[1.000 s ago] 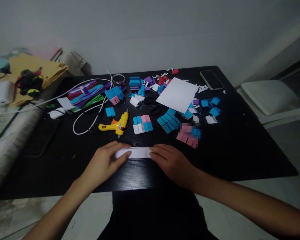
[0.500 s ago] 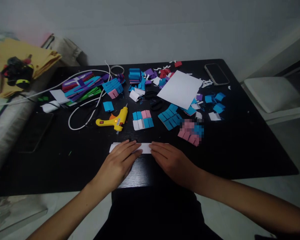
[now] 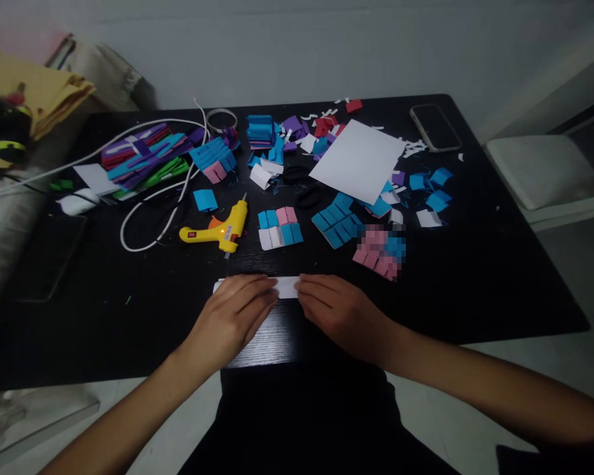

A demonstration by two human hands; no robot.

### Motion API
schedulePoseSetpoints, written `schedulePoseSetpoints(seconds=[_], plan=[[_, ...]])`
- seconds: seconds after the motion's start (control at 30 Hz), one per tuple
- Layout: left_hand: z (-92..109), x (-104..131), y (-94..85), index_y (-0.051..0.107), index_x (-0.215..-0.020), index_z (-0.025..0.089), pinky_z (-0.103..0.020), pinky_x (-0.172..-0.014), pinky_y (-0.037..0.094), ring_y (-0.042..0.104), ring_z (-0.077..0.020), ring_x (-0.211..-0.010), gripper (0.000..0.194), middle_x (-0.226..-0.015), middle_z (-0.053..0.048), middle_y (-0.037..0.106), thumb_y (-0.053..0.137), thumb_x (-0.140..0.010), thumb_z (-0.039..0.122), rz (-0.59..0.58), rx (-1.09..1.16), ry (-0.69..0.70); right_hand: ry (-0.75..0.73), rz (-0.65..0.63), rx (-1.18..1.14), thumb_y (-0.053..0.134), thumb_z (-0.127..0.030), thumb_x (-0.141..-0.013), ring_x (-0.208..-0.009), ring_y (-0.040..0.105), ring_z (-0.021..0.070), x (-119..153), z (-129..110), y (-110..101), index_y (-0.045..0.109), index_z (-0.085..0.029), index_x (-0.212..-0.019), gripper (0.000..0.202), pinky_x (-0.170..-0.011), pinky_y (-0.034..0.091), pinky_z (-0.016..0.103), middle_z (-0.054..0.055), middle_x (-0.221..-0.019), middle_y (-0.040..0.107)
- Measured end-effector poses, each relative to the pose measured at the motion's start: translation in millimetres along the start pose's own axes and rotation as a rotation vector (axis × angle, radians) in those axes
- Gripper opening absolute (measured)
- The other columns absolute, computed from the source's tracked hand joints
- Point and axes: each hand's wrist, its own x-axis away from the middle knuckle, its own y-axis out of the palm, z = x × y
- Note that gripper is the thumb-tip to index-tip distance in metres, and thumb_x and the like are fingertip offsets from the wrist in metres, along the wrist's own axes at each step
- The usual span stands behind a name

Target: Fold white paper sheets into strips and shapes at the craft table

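Observation:
A folded white paper strip [image 3: 287, 287] lies flat near the front edge of the black table [image 3: 499, 277]. My left hand [image 3: 235, 316] presses down on the strip's left part, fingers flat over it. My right hand [image 3: 339, 313] rests on its right end, fingertips touching the paper. Only the middle and the far left tip of the strip show between and beside the hands.
A yellow glue gun [image 3: 216, 229] with its white cord [image 3: 143, 198] lies just beyond the hands. Blue, pink and white folded squares [image 3: 280, 227], a white sheet [image 3: 359, 160], black scissors [image 3: 301, 188], coloured strips [image 3: 143, 158] and a phone [image 3: 434, 126] cover the far half.
My left hand slid right along the strip, uncovering its left end. The view tilted down, so the table's things sit lower in frame.

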Motion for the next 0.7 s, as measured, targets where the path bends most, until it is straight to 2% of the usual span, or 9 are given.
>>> schedulePoseSetpoints(seconds=[0.13,0.23,0.33,0.47,0.7], plan=[[1,-2,-0.4,0.072,-0.115,0.011,-0.041,-0.09,0.059,0.072,-0.0257,-0.107,0.02,-0.113,-0.012,0.077,0.068,-0.095,0.011,-0.015,-0.032,0.016,-0.024,0.012,0.032,0.055,0.002,-0.096,-0.106,0.074,0.0244,-3,-2,1,0.076,-0.003,-0.102,0.023,-0.099,0.063,0.038,0.016,-0.104,0.079],[1,-2,-0.2,0.072,-0.114,0.011,-0.044,-0.094,0.058,0.072,-0.0261,-0.109,0.019,-0.114,-0.011,0.078,0.068,-0.096,0.011,-0.042,-0.061,0.032,-0.032,-0.002,0.05,0.054,0.003,-0.096,-0.102,0.074,0.0254,-5,-5,-1,0.075,0.001,-0.099,0.022,-0.097,0.063,0.038,0.019,-0.1,0.078],[2,-1,-0.9,0.072,-0.116,0.012,-0.045,-0.099,0.058,0.071,-0.0261,-0.112,0.019,-0.116,-0.01,0.078,0.065,-0.098,0.01,-0.084,-0.101,0.042,-0.025,-0.032,0.029,0.051,0.001,-0.098,-0.1,0.074,0.0262,-5,-7,-5,0.075,0.0,-0.104,0.024,-0.093,0.064,0.039,0.02,-0.102,0.078],[5,-1,-3.6,0.069,-0.124,0.008,-0.041,-0.089,0.062,0.072,-0.0267,-0.109,0.026,-0.115,-0.012,0.078,0.055,-0.101,0.007,-0.101,-0.174,0.075,-0.009,-0.011,-0.001,0.048,-0.004,-0.101,-0.102,0.076,0.0248,-3,-8,-8,0.073,-0.006,-0.114,0.028,-0.092,0.065,0.038,0.016,-0.105,0.079],[11,-2,-3.7,0.071,-0.118,0.006,-0.035,-0.085,0.062,0.074,-0.0225,-0.099,0.025,-0.104,-0.012,0.079,0.054,-0.1,0.003,-0.049,-0.173,0.06,0.029,0.029,-0.068,0.053,-0.003,-0.1,-0.097,0.078,0.023,0,-6,-3,0.071,-0.004,-0.108,0.02,-0.09,0.066,0.035,0.015,-0.097,0.08]])
